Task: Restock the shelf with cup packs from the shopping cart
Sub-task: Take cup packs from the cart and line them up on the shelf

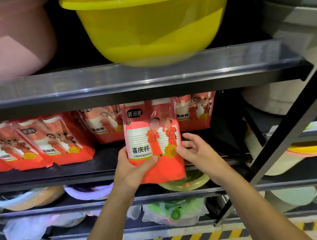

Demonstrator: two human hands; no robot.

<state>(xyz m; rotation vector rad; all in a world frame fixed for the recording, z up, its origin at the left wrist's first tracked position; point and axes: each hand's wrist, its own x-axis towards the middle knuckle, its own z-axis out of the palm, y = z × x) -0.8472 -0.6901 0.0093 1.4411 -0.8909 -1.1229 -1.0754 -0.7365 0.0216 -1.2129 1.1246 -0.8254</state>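
A red cup pack (151, 133) with white cups showing through its window stands upright at the front edge of the black middle shelf (90, 166). My left hand (132, 169) grips its lower left corner, thumb across the front. My right hand (195, 151) touches its lower right edge with the fingers spread. Several more red cup packs (33, 146) lean in a row on the shelf's left part, and other cup packs (193, 112) stand behind the held one. The shopping cart is out of view.
A yellow basin (154, 23) and a pink basin (1, 41) sit on the shelf above. Lower shelves hold plastic bowls (29, 199) and bagged goods. A dark diagonal brace (290, 121) crosses at the right. Yellow-black hazard tape (193, 237) runs along the floor.
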